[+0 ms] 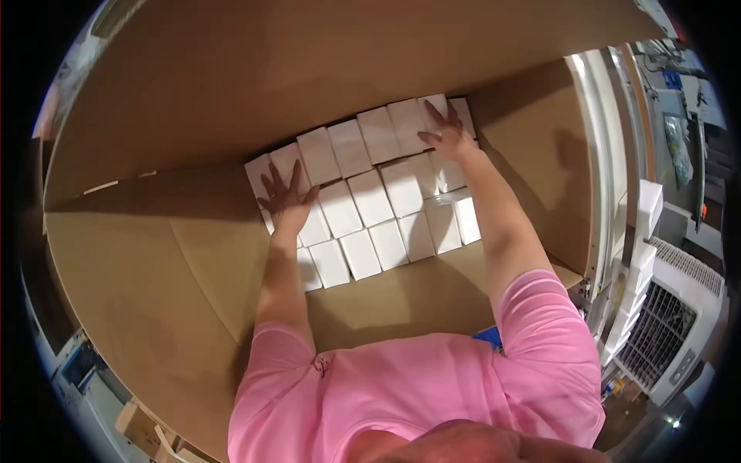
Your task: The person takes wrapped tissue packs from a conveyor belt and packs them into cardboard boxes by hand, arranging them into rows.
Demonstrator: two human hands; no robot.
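Note:
Rows of small white boxes (372,199) stand side by side at the bottom of a large cardboard carton (401,297). My left hand (289,202) lies with spread fingers on the white boxes at the left end of the rows. Toward the far right end, my right hand (449,135) rests on the back row, its fingers also apart. Neither hand is closed round a box. My forearms cover some boxes at both sides.
The carton's tall brown walls (309,62) surround both arms. Outside on the right are a stack of white boxes (637,285) and a white air cooler (668,316) with a dark grille. A smaller cardboard box (139,428) sits outside at lower left.

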